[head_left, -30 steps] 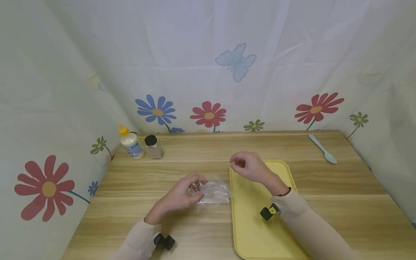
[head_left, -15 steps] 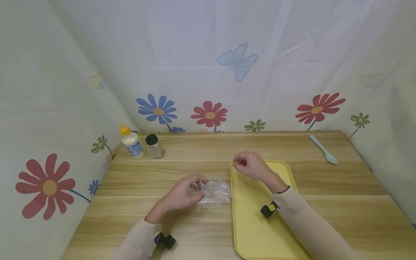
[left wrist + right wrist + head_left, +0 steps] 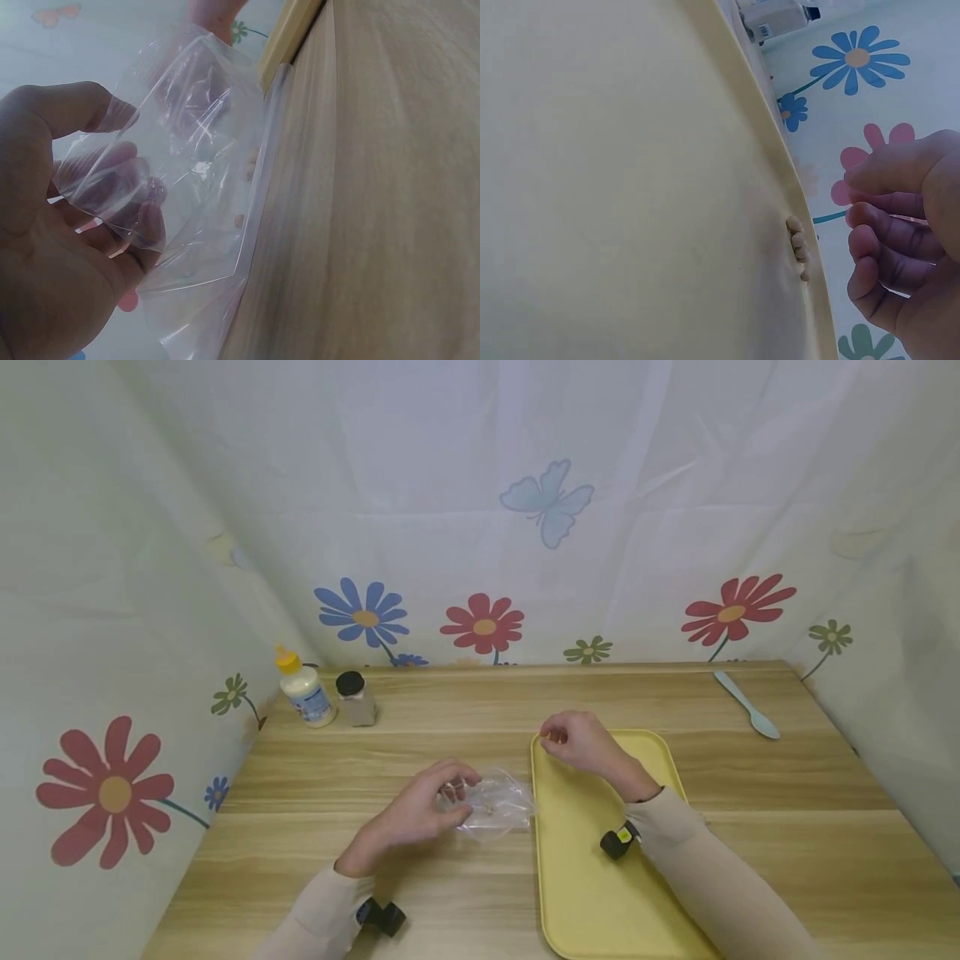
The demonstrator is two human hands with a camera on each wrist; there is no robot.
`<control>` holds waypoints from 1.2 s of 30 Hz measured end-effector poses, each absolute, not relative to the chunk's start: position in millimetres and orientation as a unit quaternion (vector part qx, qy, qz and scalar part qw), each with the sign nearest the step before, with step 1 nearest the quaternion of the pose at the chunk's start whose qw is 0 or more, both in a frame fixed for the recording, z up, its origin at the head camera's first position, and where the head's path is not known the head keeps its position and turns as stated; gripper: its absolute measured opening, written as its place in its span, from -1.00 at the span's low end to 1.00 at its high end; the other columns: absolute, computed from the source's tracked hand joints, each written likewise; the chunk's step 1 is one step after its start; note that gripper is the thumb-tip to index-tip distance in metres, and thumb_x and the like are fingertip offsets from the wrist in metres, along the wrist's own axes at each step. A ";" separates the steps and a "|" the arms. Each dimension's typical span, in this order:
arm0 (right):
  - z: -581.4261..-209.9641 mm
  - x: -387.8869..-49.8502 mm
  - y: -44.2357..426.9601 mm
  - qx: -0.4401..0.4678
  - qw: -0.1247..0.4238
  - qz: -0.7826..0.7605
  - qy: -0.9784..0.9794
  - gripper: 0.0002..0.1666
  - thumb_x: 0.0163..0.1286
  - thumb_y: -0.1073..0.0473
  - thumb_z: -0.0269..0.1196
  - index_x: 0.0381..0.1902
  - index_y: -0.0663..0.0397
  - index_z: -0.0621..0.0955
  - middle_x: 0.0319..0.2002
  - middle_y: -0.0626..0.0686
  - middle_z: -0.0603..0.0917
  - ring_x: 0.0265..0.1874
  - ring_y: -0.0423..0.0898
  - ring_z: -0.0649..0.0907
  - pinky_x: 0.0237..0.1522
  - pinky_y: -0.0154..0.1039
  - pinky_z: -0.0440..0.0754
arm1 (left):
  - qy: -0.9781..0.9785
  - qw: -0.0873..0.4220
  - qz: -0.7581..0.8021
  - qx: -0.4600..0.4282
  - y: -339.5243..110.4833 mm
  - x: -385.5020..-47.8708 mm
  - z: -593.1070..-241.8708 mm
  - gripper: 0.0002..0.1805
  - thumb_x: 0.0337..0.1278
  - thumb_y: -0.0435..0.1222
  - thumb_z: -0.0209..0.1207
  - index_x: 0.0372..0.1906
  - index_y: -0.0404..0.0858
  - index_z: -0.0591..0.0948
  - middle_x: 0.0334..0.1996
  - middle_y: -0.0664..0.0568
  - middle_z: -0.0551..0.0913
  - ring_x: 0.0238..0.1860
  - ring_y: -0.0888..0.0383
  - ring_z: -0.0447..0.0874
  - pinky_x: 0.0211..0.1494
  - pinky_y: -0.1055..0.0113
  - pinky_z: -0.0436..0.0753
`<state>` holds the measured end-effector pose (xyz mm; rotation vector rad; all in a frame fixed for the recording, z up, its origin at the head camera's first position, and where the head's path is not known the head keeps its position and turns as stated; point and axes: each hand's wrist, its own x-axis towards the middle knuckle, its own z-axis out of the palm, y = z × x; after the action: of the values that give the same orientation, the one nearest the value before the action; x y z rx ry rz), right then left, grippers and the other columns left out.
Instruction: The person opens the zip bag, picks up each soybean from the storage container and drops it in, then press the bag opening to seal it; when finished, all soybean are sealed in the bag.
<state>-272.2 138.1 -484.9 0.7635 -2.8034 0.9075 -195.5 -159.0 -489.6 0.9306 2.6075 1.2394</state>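
Note:
My left hand (image 3: 416,808) holds a clear plastic bag (image 3: 504,802) on the wooden table, left of a yellow tray (image 3: 592,902). In the left wrist view the thumb lies at the edge of the bag (image 3: 202,187), with curled fingers behind the film. Small tan pieces (image 3: 251,161) show at the bag's bottom. My right hand (image 3: 581,742) hovers over the tray's far left corner, fingers curled and thumb close to the index finger. Whether something tiny sits between those fingertips is hidden. Several small tan pieces (image 3: 798,241) lie along the tray's inner edge in the right wrist view.
A glue-like squeeze bottle (image 3: 309,697) with a yellow cap and a black-lidded jar (image 3: 357,702) stand at the back left. A pale blue spoon (image 3: 746,703) lies at the back right. Flowered curtains (image 3: 420,543) enclose the table behind and at the sides.
The right hand's fingertips have drawn slightly to the right over the tray's corner; the view has shifted a little too. The left hand and the bag look the same.

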 end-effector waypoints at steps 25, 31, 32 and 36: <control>-495.1 -283.0 138.5 0.252 0.019 0.243 -0.936 -0.88 0.19 0.23 0.32 -0.30 0.10 0.73 -0.43 -0.05 0.71 -0.43 -0.20 0.63 -0.30 -0.27 0.62 | 0.860 0.057 0.405 0.305 -159.4 -196.1 -491.1 -0.59 0.05 -0.34 0.31 0.07 -0.18 0.57 -0.08 0.07 0.59 -0.15 0.14 0.57 -0.05 0.31 0.60; -493.7 -281.6 136.7 0.256 0.010 0.235 -0.938 -0.89 0.19 0.26 0.31 -0.30 0.13 0.72 -0.44 -0.03 0.71 -0.45 -0.20 0.62 -0.32 -0.28 0.62 | 0.861 0.058 0.405 0.303 -159.6 -196.6 -491.3 -0.58 0.05 -0.34 0.32 0.07 -0.17 0.57 -0.08 0.09 0.60 -0.16 0.20 0.55 -0.05 0.32 0.60; -493.4 -281.3 136.6 0.257 0.008 0.234 -0.938 -0.89 0.19 0.27 0.31 -0.30 0.14 0.72 -0.44 -0.03 0.71 -0.45 -0.19 0.62 -0.32 -0.28 0.62 | 0.861 0.059 0.405 0.303 -159.5 -196.7 -491.3 -0.58 0.05 -0.34 0.32 0.07 -0.17 0.57 -0.08 0.09 0.60 -0.16 0.21 0.55 -0.05 0.32 0.60; -494.5 -281.7 136.1 0.257 0.002 0.231 -0.938 -0.89 0.20 0.27 0.31 -0.30 0.14 0.72 -0.42 -0.02 0.72 -0.44 -0.19 0.64 -0.32 -0.28 0.63 | 0.860 0.060 0.406 0.304 -159.4 -196.7 -490.6 -0.58 0.05 -0.33 0.32 0.07 -0.18 0.57 -0.08 0.08 0.60 -0.15 0.20 0.55 -0.04 0.32 0.60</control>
<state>-281.7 136.1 -494.5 0.8073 -2.9446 0.7255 -196.7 -159.4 -490.6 0.9195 2.6012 1.2300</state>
